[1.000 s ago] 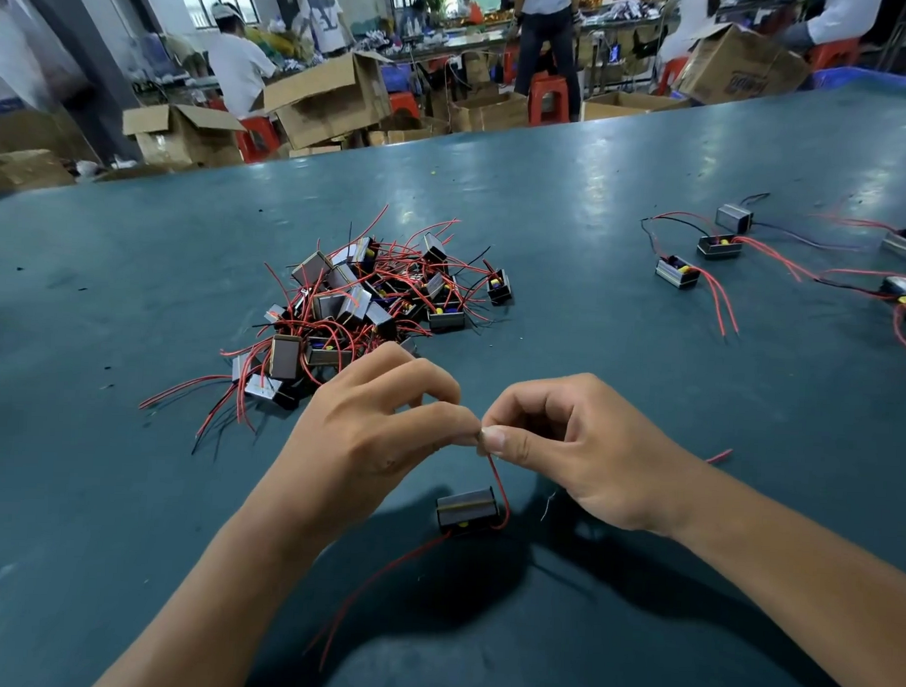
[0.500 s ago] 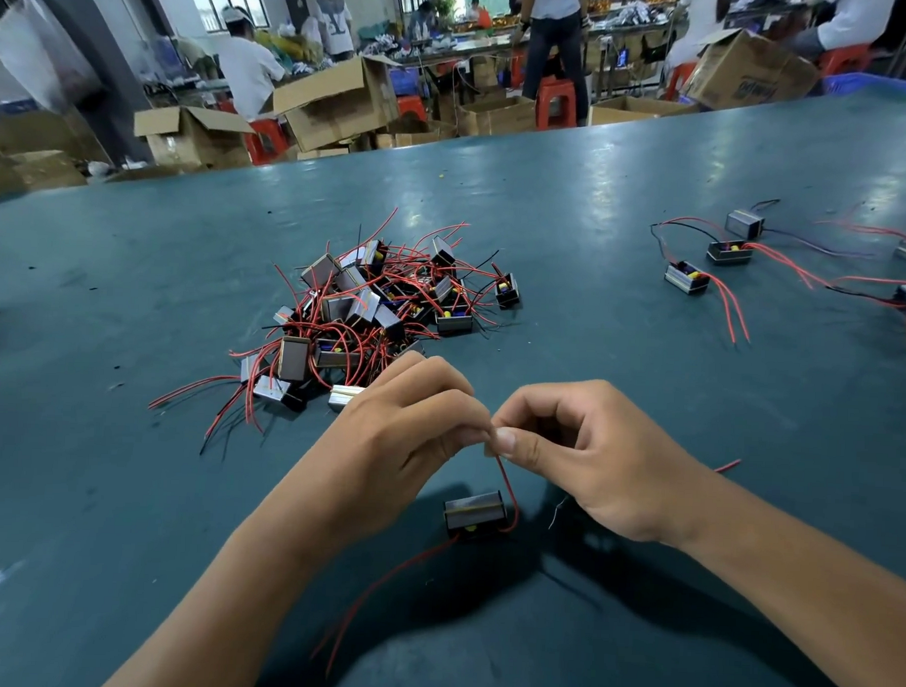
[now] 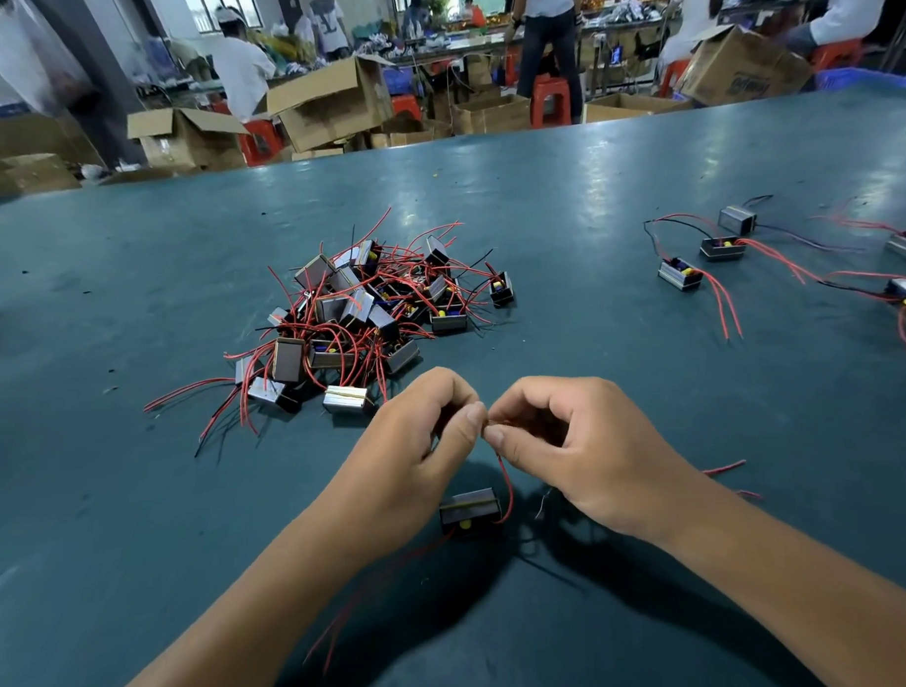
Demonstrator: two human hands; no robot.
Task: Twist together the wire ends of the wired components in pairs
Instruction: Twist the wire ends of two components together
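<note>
In the head view, the left hand [image 3: 416, 445] and the right hand [image 3: 580, 450] are brought together fingertip to fingertip above the green table [image 3: 619, 380], each with fingers curled, and a thin red wire end [image 3: 503, 468] is pinched between thumb and forefinger where they meet. The wire is seen curving down to a small boxed component [image 3: 470, 509] lying on the table just below the hands. A tangled pile of components [image 3: 359, 319] is heaped beyond the left hand, and several separate wired components [image 3: 679, 275] are spread well apart at the right.
</note>
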